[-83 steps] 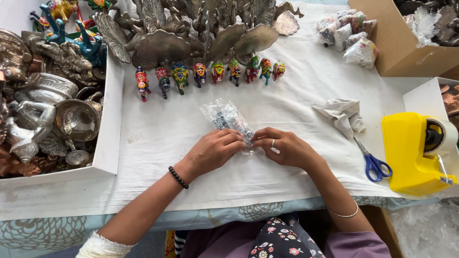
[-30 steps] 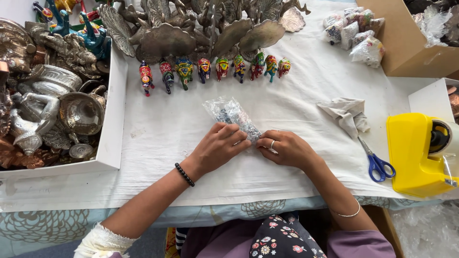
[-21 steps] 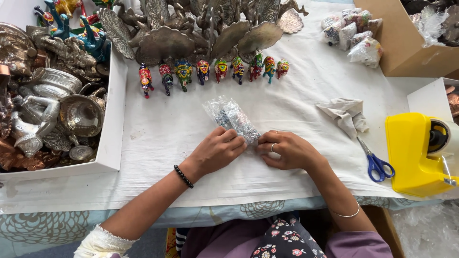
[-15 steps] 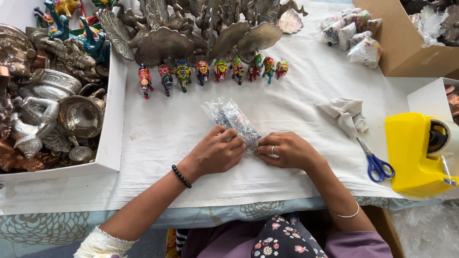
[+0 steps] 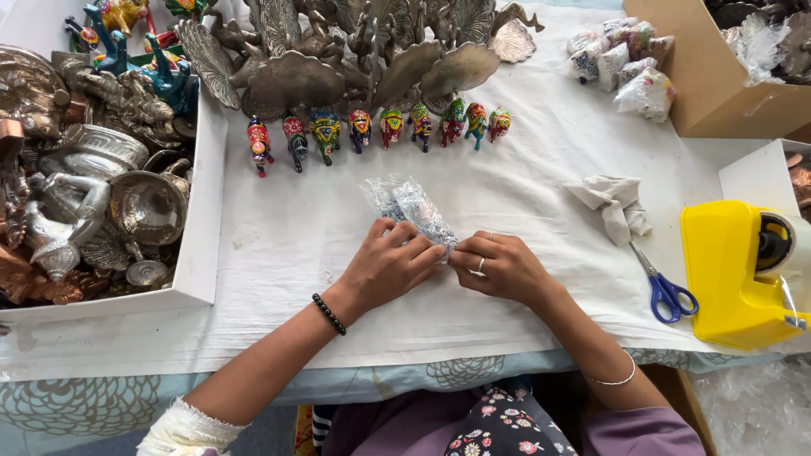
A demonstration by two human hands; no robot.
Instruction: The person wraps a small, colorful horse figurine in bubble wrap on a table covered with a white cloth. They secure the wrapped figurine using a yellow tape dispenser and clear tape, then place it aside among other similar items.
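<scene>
Far left: white box, open-topped, filled with silver and copper-toned metal figures and bowls; painted blue-green figures at its upper end.

Top centre, on white cloth: cluster of brass peacocks with fanned tails; just below, row of small painted elephants, side by side, standing upright.

Centre: small parcel in clear bubble wrap, lying tilted on the cloth, far end free, near end pinned between both hands.

Left hand: palm down, fingers curled and partly closed, fingertips pressed on the near left edge of the parcel; black bead bracelet at the wrist.

Right hand: palm down, fingers bent inward, tips meeting the near right corner of the parcel, touching the left fingertips; ring on one finger, thin bangle on the wrist. Exact grip under the fingers hidden.

Right of the hands: crumpled white wrapping; just beside and below it, blue-handled scissors, closed, lying flat.

Far right: yellow tape dispenser at the cloth's edge.

Top right: heap of wrapped parcels on the cloth, next to a cardboard box holding more wrapped pieces.
</scene>
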